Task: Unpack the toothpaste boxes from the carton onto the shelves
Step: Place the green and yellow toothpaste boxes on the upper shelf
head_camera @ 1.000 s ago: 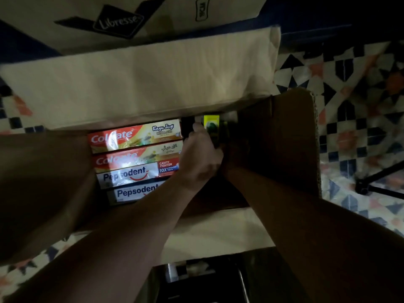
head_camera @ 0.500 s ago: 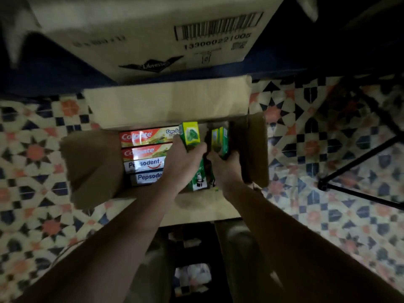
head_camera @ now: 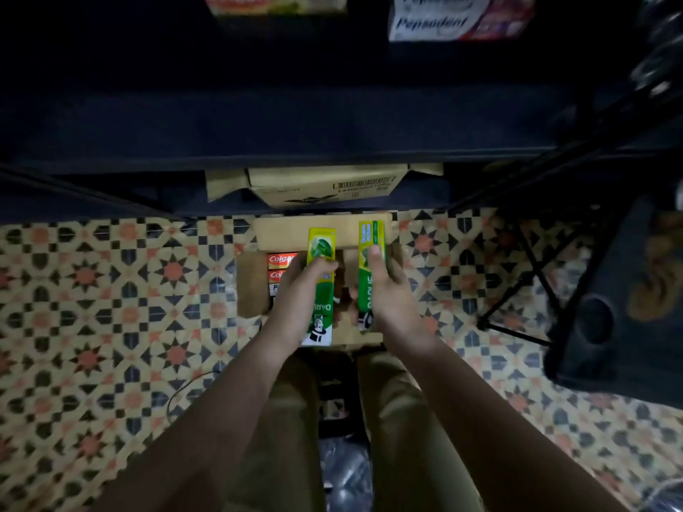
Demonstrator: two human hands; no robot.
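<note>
The carton (head_camera: 251,286) was plain matt brown cardboard, as was the box (head_camera: 321,186) under the shelf (head_camera: 332,120). The green toothpaste boxes (head_camera: 320,290) looked like glossy printed card. The floor (head_camera: 111,308) was patterned tile.

Both hands: left (head_camera: 295,301), right (head_camera: 388,293) each grip green box, above carton (head_camera: 255,286).

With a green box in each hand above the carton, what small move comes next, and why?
Probably raise both toward the dark shelf. The left hand grips one green Darlie toothpaste box, the right hand another; both are clear of the open brown cardboard carton, and Pepsodent boxes already sit higher up.
</note>
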